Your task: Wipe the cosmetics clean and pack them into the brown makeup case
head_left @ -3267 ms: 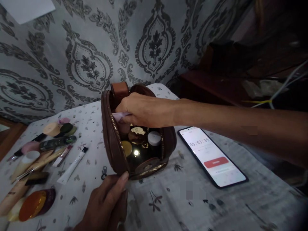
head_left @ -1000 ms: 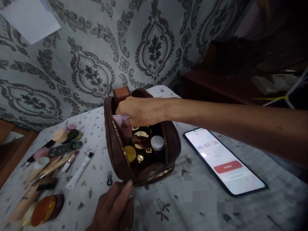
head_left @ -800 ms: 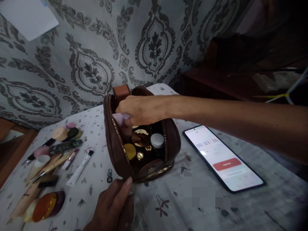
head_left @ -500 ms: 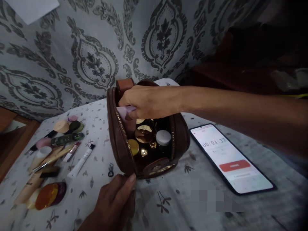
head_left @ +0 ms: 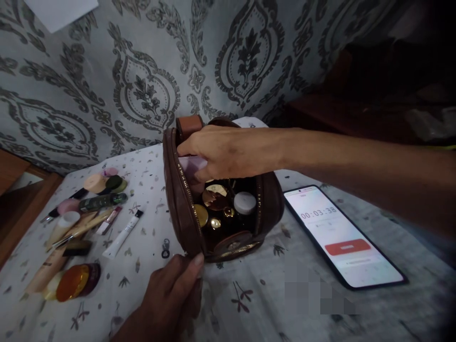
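Note:
A brown cosmetic bag [head_left: 180, 199] stands with its zip undone and its mouth facing up. My right hand [head_left: 224, 152] reaches into the far left part of it, fingers bent around a flat pale lilac item [head_left: 192, 165]; the fingertips are hidden inside. Gold-topped containers [head_left: 215, 195], a white-lidded jar [head_left: 245, 203] and a yellow lid [head_left: 201, 215] show in the bag. My left hand [head_left: 171, 294] pinches the bag's near left corner, thumb on top by the zip end.
Left of the bag lie several cosmetics: a white tube [head_left: 123, 235], a lip gloss [head_left: 109, 220], a dark green bottle [head_left: 101, 202], brushes [head_left: 80, 229] and an amber-lidded jar [head_left: 73, 282]. A phone [head_left: 345, 237] showing a timer lies to the right. A patterned curtain [head_left: 149, 90] hangs behind.
My right hand stays in the bag on the lilac item, barely shifted. My left hand keeps its hold on the corner. The view has moved slightly; the phone timer has advanced one second.

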A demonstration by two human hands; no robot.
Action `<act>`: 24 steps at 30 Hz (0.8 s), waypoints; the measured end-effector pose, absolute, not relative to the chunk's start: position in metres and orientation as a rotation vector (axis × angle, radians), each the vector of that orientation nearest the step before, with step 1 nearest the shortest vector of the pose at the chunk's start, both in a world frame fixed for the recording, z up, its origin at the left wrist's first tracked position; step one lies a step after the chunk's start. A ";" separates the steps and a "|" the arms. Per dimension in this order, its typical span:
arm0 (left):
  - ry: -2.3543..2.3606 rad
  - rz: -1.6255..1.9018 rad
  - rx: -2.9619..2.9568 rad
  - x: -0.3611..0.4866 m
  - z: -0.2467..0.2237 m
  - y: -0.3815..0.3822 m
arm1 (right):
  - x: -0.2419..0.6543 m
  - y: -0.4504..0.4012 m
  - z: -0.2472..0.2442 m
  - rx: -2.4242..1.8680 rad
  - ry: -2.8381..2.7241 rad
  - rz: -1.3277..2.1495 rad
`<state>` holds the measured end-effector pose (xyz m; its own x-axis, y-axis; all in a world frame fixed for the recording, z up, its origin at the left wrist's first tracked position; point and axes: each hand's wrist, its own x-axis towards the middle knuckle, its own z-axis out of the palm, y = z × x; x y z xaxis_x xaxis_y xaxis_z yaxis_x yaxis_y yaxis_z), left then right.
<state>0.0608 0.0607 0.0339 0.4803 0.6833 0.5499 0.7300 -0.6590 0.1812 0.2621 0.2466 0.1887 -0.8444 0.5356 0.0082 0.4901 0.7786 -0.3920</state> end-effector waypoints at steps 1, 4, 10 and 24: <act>-1.259 -0.926 -2.667 0.061 0.035 0.061 | 0.262 0.245 0.188 -0.834 -2.835 0.555; -1.281 -0.953 -2.673 0.062 0.035 0.063 | 0.262 0.238 0.187 -0.847 -2.718 0.366; -1.231 -0.954 -2.616 0.066 0.038 0.064 | 0.265 0.220 0.185 -0.901 -2.695 0.426; -1.215 -0.895 -2.654 0.068 0.047 0.064 | 0.244 0.211 0.183 -0.798 -3.199 0.842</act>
<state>0.0682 0.0642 0.0466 0.5123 0.6645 0.5440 0.7167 -0.6798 0.1555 0.2445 0.2106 0.1835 -0.8580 0.3694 -0.3569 0.4972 0.7716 -0.3967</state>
